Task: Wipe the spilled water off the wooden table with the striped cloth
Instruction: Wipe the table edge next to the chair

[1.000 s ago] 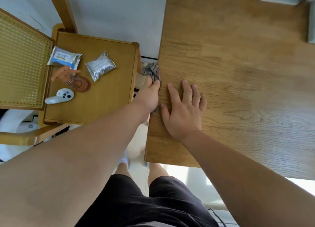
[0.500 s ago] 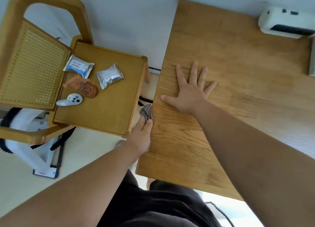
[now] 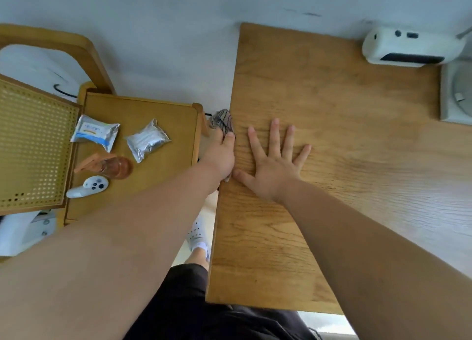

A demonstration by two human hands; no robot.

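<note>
The wooden table (image 3: 332, 140) fills the right half of the head view. My left hand (image 3: 220, 155) presses the striped cloth (image 3: 222, 121) against the table's left edge; a grey striped bunch sticks out past my fingertips and most of the cloth is hidden under the hand. My right hand (image 3: 272, 166) lies flat on the tabletop just right of the left hand, fingers spread, holding nothing. I cannot make out any water on the wood.
A wooden chair (image 3: 143, 186) stands left of the table, its seat holding two foil packets (image 3: 146, 141), an amber spray bottle (image 3: 107, 166) and a white controller (image 3: 88, 186). A white device (image 3: 406, 47) and a grey object (image 3: 457, 94) sit at the table's far right.
My left hand with the cloth has slid along the table's left edge, away from me. My right hand stays flat on the top. The camera has shifted.
</note>
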